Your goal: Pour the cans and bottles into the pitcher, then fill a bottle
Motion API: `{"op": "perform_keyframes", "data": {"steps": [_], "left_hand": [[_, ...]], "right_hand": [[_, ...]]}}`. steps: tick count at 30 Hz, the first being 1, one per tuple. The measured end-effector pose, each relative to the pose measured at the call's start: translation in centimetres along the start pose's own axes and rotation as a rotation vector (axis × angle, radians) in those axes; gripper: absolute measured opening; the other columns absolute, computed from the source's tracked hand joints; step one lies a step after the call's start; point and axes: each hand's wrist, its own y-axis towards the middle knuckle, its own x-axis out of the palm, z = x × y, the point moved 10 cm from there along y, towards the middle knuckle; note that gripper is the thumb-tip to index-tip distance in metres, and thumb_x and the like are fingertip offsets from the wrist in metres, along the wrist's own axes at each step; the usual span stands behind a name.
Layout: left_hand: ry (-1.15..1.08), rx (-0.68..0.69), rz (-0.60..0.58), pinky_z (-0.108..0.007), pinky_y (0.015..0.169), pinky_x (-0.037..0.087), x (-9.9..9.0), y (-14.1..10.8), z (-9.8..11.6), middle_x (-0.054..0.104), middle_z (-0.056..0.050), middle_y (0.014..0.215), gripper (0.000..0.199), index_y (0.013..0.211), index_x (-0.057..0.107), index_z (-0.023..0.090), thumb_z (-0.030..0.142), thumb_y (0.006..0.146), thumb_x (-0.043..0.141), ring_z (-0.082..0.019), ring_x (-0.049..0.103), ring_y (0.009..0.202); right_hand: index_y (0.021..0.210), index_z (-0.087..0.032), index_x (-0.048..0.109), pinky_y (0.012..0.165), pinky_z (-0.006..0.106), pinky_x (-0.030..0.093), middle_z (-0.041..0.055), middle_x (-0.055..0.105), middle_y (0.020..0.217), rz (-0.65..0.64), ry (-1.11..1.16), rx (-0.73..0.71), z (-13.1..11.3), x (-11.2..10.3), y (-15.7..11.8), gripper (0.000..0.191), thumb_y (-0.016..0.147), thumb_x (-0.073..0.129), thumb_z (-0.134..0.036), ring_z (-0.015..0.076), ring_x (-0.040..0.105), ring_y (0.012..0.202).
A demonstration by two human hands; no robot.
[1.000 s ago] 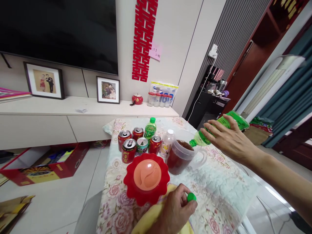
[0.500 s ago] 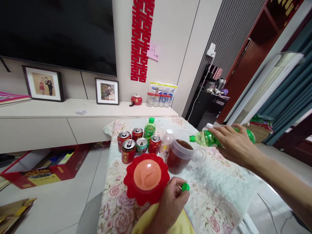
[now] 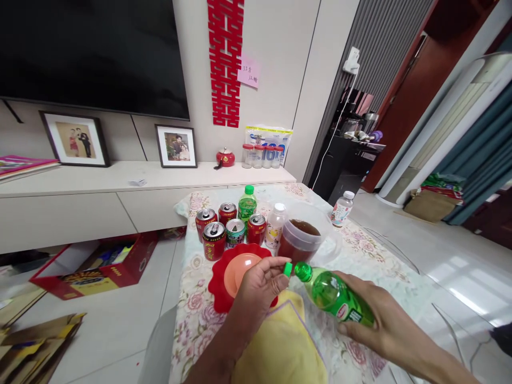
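Pinched in the fingers of my left hand (image 3: 262,282) is a small green bottle cap (image 3: 287,269). My right hand (image 3: 370,306) wraps round a green plastic bottle (image 3: 334,296), tilted with its uncapped mouth towards the cap, a small gap apart. Some liquid shows inside the bottle. Just behind stands a clear plastic pitcher (image 3: 300,242) of reddish-brown liquid. Under my left hand, partly covered, lies a red scalloped bowl (image 3: 220,290) with an orange round piece (image 3: 236,269) in it. A yellow cloth (image 3: 280,341) lies at the near edge.
Several drink cans (image 3: 214,242), a capped green bottle (image 3: 248,205) and a white-capped bottle (image 3: 276,224) crowd behind the bowl. Another labelled bottle (image 3: 343,209) stands at the right of the flowered tablecloth (image 3: 200,341). A red box (image 3: 100,266) sits on the floor at left.
My right hand has brought the bottle from beside the pitcher down and nearer, its mouth now by the cap. My left hand has lifted the cap slightly towards it. The view has shifted slightly.
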Motion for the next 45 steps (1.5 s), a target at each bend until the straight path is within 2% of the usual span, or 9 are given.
{"op": "perform_keyframes", "data": {"steps": [7,16,21,23,27,32,36,42,45], "left_hand": [[0.281,0.096,-0.056,-0.032,0.082,0.054,0.5,-0.1,2.1,0.072,-0.006,0.09,0.043,0.111,0.075,0.017,0.04,0.076,0.083,-0.02,0.066,0.086],[0.512,0.297,-0.151,-0.034,0.096,0.054,2.1,-1.1,5.8,0.074,-0.007,0.116,0.025,0.105,0.082,0.025,0.023,0.083,0.071,-0.022,0.068,0.106],[0.482,0.257,-0.065,-0.032,0.077,0.056,1.3,-0.8,5.4,0.069,-0.008,0.099,0.026,0.096,0.084,0.02,0.038,0.076,0.081,-0.019,0.065,0.084],[0.403,0.22,-0.046,-0.032,0.078,0.056,1.0,-0.6,4.9,0.069,-0.008,0.095,0.023,0.091,0.083,0.019,0.034,0.075,0.081,-0.019,0.066,0.086],[0.302,0.115,-0.097,-0.036,0.09,0.055,1.0,-0.8,4.0,0.074,-0.009,0.11,0.041,0.114,0.078,0.02,0.027,0.073,0.079,-0.021,0.067,0.096],[0.521,0.2,-0.053,-0.035,0.082,0.054,0.9,-1.3,5.1,0.068,-0.01,0.111,0.039,0.11,0.08,0.021,0.044,0.079,0.078,-0.021,0.063,0.093],[0.53,0.184,-0.052,-0.033,0.079,0.052,1.2,-1.6,5.0,0.069,-0.006,0.097,0.02,0.095,0.08,0.021,0.034,0.082,0.073,-0.019,0.062,0.084],[0.619,0.156,-0.146,-0.036,0.093,0.052,2.4,-2.8,6.4,0.069,-0.007,0.128,0.048,0.133,0.069,0.03,0.029,0.085,0.072,-0.024,0.065,0.106],[0.776,0.184,-0.147,-0.035,0.087,0.051,3.1,-3.1,7.4,0.073,-0.005,0.109,0.034,0.113,0.077,0.027,0.038,0.08,0.081,-0.025,0.066,0.099]], "right_hand": [[0.138,-0.027,0.066,0.082,0.037,0.058,0.0065,0.073,0.12,-0.083,0.15,-0.042,-2.8,1.4,1.1,0.057,0.081,0.069,-0.027,0.025,0.07,0.093],[0.138,-0.026,0.067,0.099,0.038,0.055,0.0032,0.068,0.133,-0.183,0.575,0.035,-2.1,3.5,0.8,0.062,0.076,0.073,-0.028,0.0257,0.068,0.103],[0.138,-0.024,0.067,0.096,0.041,0.057,0.0077,0.069,0.128,-0.088,0.487,0.01,-2.3,3.6,0.9,0.063,0.077,0.073,-0.033,0.0282,0.068,0.105],[0.137,-0.023,0.067,0.096,0.043,0.058,0.0096,0.069,0.128,-0.06,0.427,-0.011,-2.3,3.6,0.9,0.061,0.077,0.073,-0.036,0.0289,0.068,0.106],[0.135,-0.023,0.069,0.094,0.042,0.059,0.0106,0.07,0.128,-0.001,0.358,-0.043,-2.2,3.4,0.7,0.059,0.079,0.072,-0.039,0.0292,0.069,0.106],[0.135,-0.024,0.069,0.094,0.043,0.06,0.0105,0.071,0.124,0.081,0.304,-0.063,-2.1,3.2,0.7,0.057,0.081,0.071,-0.043,0.0307,0.07,0.11],[0.135,-0.026,0.07,0.091,0.042,0.062,0.0102,0.072,0.124,0.106,0.286,-0.093,-2.0,3.5,0.5,0.058,0.081,0.074,-0.046,0.0311,0.072,0.11],[0.135,-0.027,0.071,0.093,0.041,0.062,0.01,0.072,0.126,0.154,0.35,-0.058,-1.2,4.0,0.1,0.06,0.08,0.076,-0.05,0.0324,0.072,0.111],[0.137,-0.029,0.07,0.093,0.042,0.063,0.0089,0.072,0.129,0.161,0.373,-0.101,-1.9,4.2,0.3,0.062,0.08,0.077,-0.049,0.0334,0.072,0.113]]}}
